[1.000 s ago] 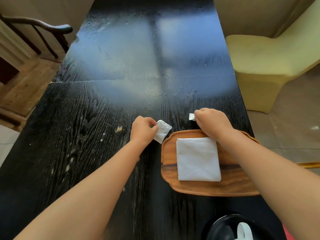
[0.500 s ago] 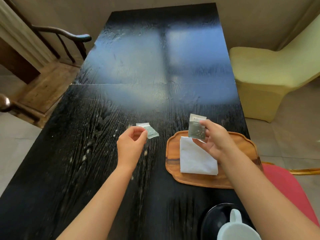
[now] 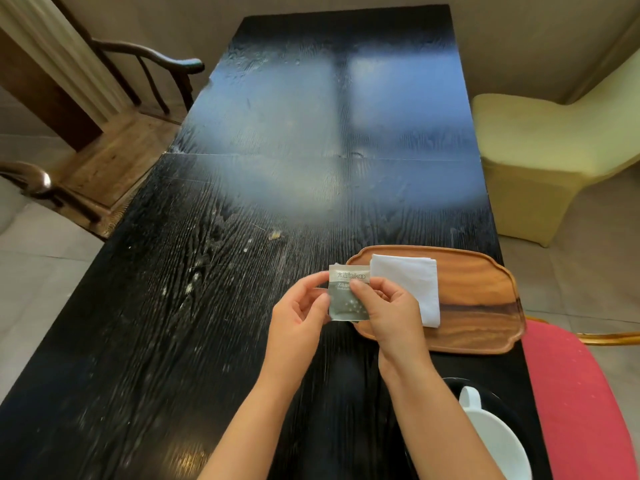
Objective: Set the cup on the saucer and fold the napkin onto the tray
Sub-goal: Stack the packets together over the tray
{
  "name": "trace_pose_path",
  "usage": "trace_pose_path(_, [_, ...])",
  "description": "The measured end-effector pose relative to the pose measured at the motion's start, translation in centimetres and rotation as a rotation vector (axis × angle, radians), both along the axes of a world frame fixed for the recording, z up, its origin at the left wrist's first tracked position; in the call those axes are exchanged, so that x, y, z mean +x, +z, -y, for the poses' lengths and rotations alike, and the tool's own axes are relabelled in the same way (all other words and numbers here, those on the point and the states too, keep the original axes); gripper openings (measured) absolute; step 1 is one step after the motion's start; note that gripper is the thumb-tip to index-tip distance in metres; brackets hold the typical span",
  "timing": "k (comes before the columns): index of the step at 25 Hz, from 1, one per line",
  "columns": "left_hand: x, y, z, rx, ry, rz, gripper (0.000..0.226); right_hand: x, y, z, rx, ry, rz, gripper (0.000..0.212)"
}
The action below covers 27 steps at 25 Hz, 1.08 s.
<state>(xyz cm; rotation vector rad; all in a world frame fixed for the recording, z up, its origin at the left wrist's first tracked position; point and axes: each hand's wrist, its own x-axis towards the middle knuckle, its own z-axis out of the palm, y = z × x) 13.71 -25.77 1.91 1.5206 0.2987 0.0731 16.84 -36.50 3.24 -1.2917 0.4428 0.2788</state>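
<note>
Two hands meet over a long black table point(image 3: 242, 306), above its near right part. A wooden tray point(image 3: 478, 299) lies at the table's right edge, and a white napkin point(image 3: 408, 282), folded to a square, rests on the tray's left half. A white cup point(image 3: 491, 438) sits on a dark saucer point(image 3: 498, 400) at the near right corner, handle pointing away from the person, well apart from both hands. The left hand point(image 3: 298, 320) and right hand point(image 3: 391, 317) share a small grey packet point(image 3: 346, 296) printed with pale lettering, held upright just left of the tray and overlapping its left rim in view. The right thumb and fingers are closed on the packet's right side, the thumb lying across its face. The left fingertips are curled in to pinch its left edge. Neither hand touches the napkin, which lies just right of the right hand.
</note>
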Motion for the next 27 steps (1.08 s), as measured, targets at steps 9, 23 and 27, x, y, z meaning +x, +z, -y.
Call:
trace_pose_path(9, [-1.2,0.4,2.6,-0.023,0.121,0.022,0.02,-1.5,0.0,0.8,0.087,-0.081,-0.013,0.019])
trace_pose_path(23, [-1.6,0.5,5.9,0.034,0.033,-0.081,0.015,-1.0,0.8,8.4,-0.132,0.021,0.007,0.003])
trace_pose_path(27, [-1.1,0.4,7.8,0.094,-0.056,-0.082,0.016,-0.6,1.1,11.8,-0.284,0.07,0.065,0.008])
